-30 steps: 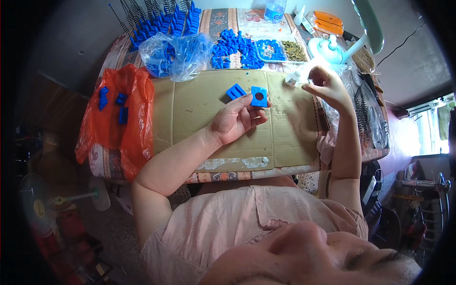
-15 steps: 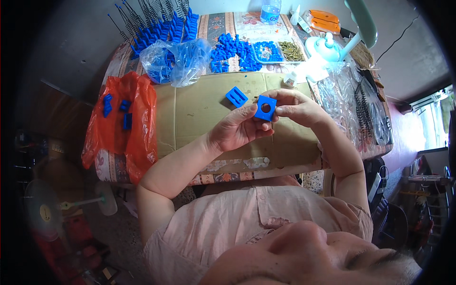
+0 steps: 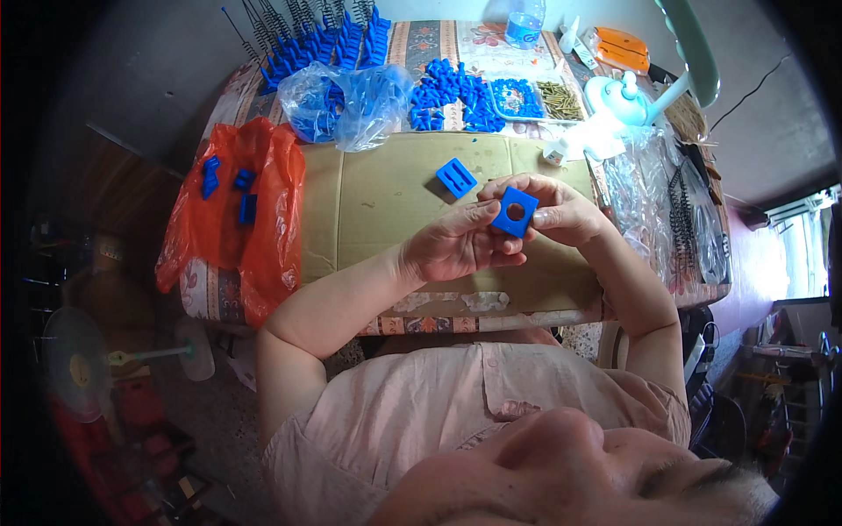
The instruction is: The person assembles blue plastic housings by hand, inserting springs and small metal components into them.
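Between my two hands is a blue square block with a round hole, its holed face turned up toward me. My left hand grips its left side, thumb on the edge and fingers beneath. From the other side my right hand pinches the block, with the thumb at its right edge and the fingers curled behind. On the cardboard just beyond my hands lies a second blue block with slots. It is touched by neither hand.
A brown cardboard sheet covers the table's middle. An orange-red plastic bag with several blue pieces lies left. Behind are a clear bag, a pile of blue parts, a tray of brass-coloured pins and a lit lamp. Springs lie right.
The whole view has shifted slightly, so the table sits further right in the picture. Both hands still hold the holed block, now tilted a little differently.
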The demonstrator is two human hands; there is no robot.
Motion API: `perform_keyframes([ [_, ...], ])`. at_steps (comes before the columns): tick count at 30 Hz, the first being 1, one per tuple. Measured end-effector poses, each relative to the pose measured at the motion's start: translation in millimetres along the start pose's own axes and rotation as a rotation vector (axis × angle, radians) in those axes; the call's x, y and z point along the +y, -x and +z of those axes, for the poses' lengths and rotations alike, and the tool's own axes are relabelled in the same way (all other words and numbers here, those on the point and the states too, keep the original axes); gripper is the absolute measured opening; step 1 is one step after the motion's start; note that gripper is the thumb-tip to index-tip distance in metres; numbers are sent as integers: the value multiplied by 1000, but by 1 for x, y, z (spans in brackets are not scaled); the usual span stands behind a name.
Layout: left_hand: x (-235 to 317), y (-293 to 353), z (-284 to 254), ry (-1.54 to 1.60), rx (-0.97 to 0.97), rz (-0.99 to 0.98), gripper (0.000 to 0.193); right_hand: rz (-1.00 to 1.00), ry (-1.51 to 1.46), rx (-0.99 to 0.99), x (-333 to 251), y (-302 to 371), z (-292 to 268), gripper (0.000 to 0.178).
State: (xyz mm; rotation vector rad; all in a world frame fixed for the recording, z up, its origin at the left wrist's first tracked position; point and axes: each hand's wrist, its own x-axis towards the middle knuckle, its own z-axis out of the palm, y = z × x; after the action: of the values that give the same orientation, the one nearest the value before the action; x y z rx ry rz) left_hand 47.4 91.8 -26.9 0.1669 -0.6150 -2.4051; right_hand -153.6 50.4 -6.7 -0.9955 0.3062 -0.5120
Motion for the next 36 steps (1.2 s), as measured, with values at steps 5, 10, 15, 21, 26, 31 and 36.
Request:
perform_keyframes([
  [5, -2, 1, 4, -1, 33, -12, 41, -62, -6, -24, 15, -1, -14, 51],
  [10, 15, -2, -3, -217, 100, -5, 37, -144, 53, 85, -1, 1, -10, 61],
  [15, 45, 1, -6, -784, 299, 354, 27, -240, 90, 194, -7, 2, -22, 56],
  [21, 67, 6, -13, -1858, 549, 473, 44, -236, -12, 188, -2, -1, -29, 47],
  [26, 67, 10, -19, -1973, 426, 333, 53, -228, -68, 158, 1, 0, -31, 46],
  [31, 64, 11, -15, -2052, 372, 211, 52, -201, -189, 178, -2, 1, -27, 43],
  [36, 65, 8, -19, -1991, 372, 259, 43, -137, -203, 254, -7, 1, -20, 43],
])
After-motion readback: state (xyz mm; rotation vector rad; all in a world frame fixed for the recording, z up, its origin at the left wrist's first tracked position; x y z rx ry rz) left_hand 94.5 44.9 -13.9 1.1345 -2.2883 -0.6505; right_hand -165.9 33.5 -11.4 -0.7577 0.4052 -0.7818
